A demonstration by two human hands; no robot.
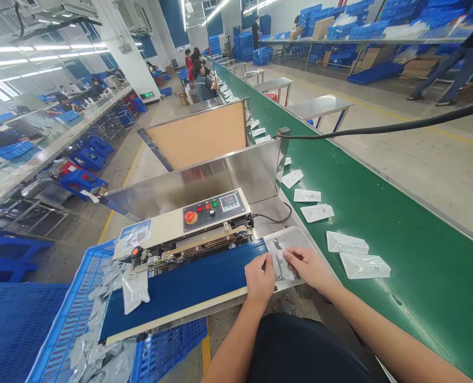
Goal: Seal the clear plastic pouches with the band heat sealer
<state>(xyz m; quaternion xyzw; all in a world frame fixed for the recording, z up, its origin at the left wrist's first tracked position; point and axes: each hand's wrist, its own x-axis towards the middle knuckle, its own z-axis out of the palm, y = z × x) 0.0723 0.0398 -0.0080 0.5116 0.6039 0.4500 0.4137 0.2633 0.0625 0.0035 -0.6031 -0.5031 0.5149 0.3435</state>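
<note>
Between my two hands is a small silvery-white pouch (279,261), held over the metal tray at the right end of a sealing machine. My left hand (259,276) pinches its left edge, fingers curled. My right hand (306,263) has thumb and fingers closed on its right edge. The machine's blue belt (204,274) runs leftward from my left hand. At its far left end another pouch (135,290) hangs at the sealing strip (204,242). The control panel (211,210) carries a red stop button (191,217) and a lit display.
A green conveyor (380,213) runs along my right with several white pouches (316,213) on it. A blue crate (63,324) full of pouches stands below the belt's left end. A metal guard (204,178) rises behind the machine. A black cable (380,129) crosses overhead. People (204,80) sit farther off.
</note>
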